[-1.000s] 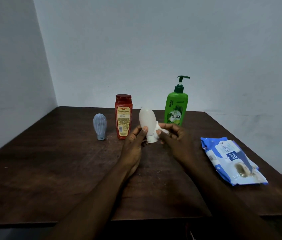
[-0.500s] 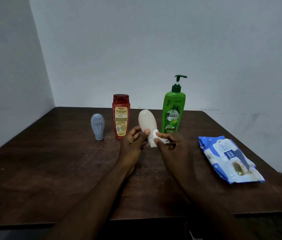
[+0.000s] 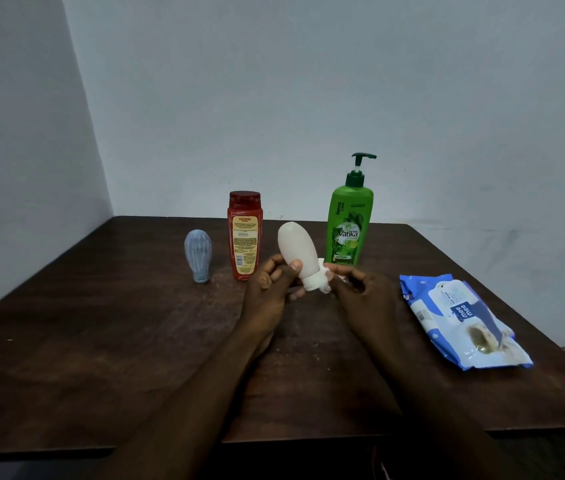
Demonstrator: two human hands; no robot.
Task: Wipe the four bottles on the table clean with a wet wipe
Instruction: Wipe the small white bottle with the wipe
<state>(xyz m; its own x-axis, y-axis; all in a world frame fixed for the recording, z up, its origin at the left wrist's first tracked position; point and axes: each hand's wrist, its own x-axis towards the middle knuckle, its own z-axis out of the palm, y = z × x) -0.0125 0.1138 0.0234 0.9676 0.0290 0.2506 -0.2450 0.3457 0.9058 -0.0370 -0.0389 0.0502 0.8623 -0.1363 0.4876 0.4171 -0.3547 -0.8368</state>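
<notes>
Left grip [image 3: 269,289] tight around white bottle [image 3: 298,249]; right grip [image 3: 360,294] tight on wet wipe [image 3: 325,288], only scraps visible

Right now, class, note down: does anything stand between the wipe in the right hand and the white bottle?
Nothing visible does. The right hand holds the wet wipe directly against the white bottle at its cap end, while the left hand grips the bottle's body.
</notes>
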